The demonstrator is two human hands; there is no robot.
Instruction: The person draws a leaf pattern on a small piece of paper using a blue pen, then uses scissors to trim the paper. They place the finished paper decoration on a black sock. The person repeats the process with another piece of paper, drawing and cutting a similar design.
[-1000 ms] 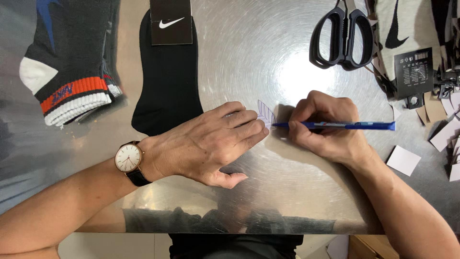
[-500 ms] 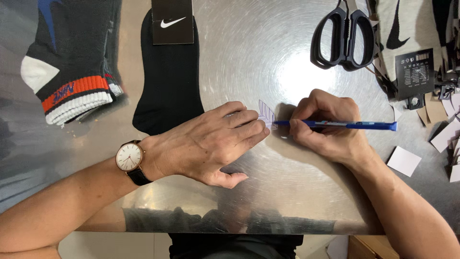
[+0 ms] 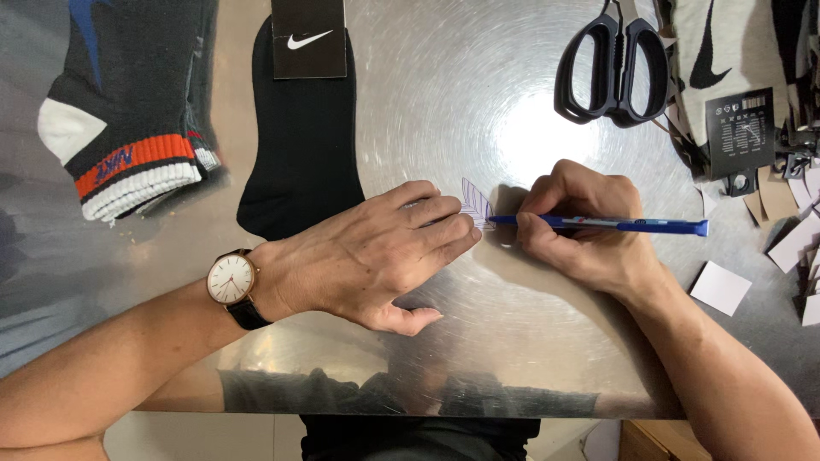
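My left hand [image 3: 376, 256], with a wristwatch [image 3: 231, 282] on its wrist, lies flat on the shiny metal table [image 3: 444, 102]. Its fingertips press down a small pale paper label [image 3: 475, 203] marked with pen lines. My right hand [image 3: 581, 226] grips a blue pen [image 3: 615, 224] that lies nearly level, its tip touching the label's right edge. The rest of the label is hidden under my left fingers.
A black sock [image 3: 299, 128] with a cardboard header lies behind my left hand. A stack of dark socks with orange and white cuffs [image 3: 128, 119] sits at far left. Black scissors [image 3: 611, 64] lie at the back right. More packaged socks [image 3: 726, 77] and white paper squares [image 3: 722, 288] crowd the right edge.
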